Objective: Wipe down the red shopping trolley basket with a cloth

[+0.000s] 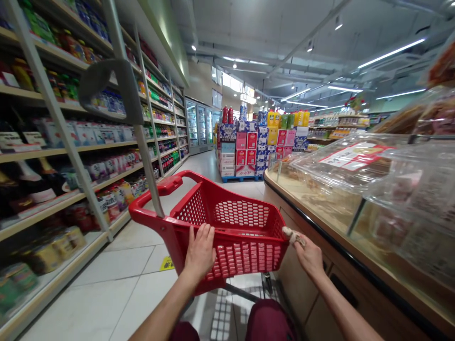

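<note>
A red plastic shopping cart [245, 255] with a perforated basket stands directly before me, and nothing shows inside the part of the basket I can see. On its near rim lies my left hand [200, 250], fingers stretched over the edge and palm against the outer side. At the basket's right corner my right hand [308, 253] is closed around a crumpled, cream-coloured cloth [293, 235], which touches the rim there. A grey grip [132, 92] on a metal pole rises from the cart's left end.
Shelves of drinks [53, 142] line the left side. Close on the right is a wooden display counter [302, 189] with clear plastic food boxes [341, 161]. Stacked drink cartons [247, 151] stand ahead on a blue pallet. A yellow floor sticker [167, 263] lies left of the cart.
</note>
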Available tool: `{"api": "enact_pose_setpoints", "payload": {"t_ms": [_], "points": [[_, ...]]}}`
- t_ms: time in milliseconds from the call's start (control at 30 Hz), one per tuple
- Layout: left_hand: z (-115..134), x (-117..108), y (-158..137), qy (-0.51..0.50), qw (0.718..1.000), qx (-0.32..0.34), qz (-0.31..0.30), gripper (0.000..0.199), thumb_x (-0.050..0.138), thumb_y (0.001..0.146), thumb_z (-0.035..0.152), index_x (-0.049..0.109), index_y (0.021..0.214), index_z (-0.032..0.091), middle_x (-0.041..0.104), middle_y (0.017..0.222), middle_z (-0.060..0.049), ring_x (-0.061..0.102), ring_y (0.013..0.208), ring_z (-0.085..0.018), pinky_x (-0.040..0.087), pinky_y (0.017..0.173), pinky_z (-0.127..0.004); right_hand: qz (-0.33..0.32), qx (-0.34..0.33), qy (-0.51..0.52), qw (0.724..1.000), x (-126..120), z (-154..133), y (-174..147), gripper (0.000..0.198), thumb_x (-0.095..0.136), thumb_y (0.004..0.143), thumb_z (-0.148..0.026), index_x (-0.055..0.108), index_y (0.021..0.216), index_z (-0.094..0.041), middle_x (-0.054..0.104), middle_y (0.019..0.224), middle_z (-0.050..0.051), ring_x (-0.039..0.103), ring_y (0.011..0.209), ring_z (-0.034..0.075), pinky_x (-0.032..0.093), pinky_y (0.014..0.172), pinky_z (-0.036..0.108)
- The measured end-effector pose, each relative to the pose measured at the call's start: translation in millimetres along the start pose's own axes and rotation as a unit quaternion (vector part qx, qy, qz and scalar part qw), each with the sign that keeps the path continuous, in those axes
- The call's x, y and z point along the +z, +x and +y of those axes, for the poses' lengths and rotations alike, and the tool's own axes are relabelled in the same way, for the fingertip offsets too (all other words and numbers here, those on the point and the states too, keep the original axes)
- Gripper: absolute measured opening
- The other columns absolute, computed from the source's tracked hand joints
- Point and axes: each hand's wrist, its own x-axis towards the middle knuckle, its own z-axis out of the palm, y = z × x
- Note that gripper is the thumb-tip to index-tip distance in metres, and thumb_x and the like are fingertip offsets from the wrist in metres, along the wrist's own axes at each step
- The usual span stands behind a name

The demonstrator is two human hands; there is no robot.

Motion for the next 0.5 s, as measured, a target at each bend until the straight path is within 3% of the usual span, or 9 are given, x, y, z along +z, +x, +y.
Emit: {"api": "enact_pose_setpoints", "payload": {"t_ms": [100, 233, 333, 400, 500], "points": [[9.3, 0.0, -2.9, -0.005, 1.000, -0.009, 0.008, 0.047, 0.044, 0.071, 0.023, 0.047, 0.116, 0.011, 0.049, 0.123, -0.012, 0.036, 0.119, -0.025, 0.009, 0.106, -0.046, 0.013, -0.011, -0.006, 1.000, 20.3, -21.4, -11.3, 0.031, 0.040, 0.075, -0.027, 0.062, 0.095, -0.018, 0.065, 0.098, 0.008, 0.059, 0.092, 0.021, 0.046, 0.080, 0.034], [15.0, -2.1, -6.4, -0.008, 1.000, -0.013, 0.013, 0.047, 0.043, 0.072, 0.024, 0.046, 0.116, 0.011, 0.049, 0.122, -0.012, 0.035, 0.119, -0.024, 0.009, 0.106, -0.045, -0.020, -0.145, 0.012, 0.989, 58.1, -76.6, -27.1, 0.033, 0.039, 0.079, -0.019, 0.057, 0.106, -0.021, 0.059, 0.111, 0.007, 0.053, 0.104, 0.019, 0.036, 0.092, 0.042], [13.1, -3.2, -10.1, -0.009, 1.000, -0.006, 0.013, 0.047, 0.043, 0.072, 0.023, 0.046, 0.117, 0.012, 0.049, 0.124, -0.011, 0.035, 0.119, -0.023, 0.010, 0.106, -0.045, -0.056, -0.213, -0.009, 0.975, 57.2, -80.5, -26.2, 0.039, 0.039, 0.077, -0.011, 0.054, 0.110, -0.023, 0.057, 0.114, 0.005, 0.048, 0.110, 0.019, 0.026, 0.098, 0.047], [12.5, -3.1, -11.9, -0.010, 1.000, -0.005, 0.010, 0.047, 0.042, 0.072, 0.022, 0.046, 0.118, 0.012, 0.048, 0.124, -0.010, 0.035, 0.120, -0.023, 0.010, 0.106, -0.045, -0.035, -0.177, -0.056, 0.982, 43.3, -57.1, -21.3, 0.040, 0.039, 0.074, -0.009, 0.056, 0.108, -0.022, 0.057, 0.114, 0.006, 0.046, 0.112, 0.021, 0.023, 0.097, 0.052], [16.3, -2.0, -12.3, -0.009, 1.000, -0.014, 0.017, 0.047, 0.043, 0.071, 0.021, 0.048, 0.117, 0.012, 0.049, 0.123, -0.010, 0.034, 0.120, -0.023, 0.011, 0.106, -0.044, 0.025, -0.070, -0.115, 0.991, 27.8, -25.1, -18.5, 0.037, 0.038, 0.073, -0.012, 0.059, 0.103, -0.018, 0.058, 0.112, 0.011, 0.046, 0.111, 0.026, 0.026, 0.092, 0.056]]}}
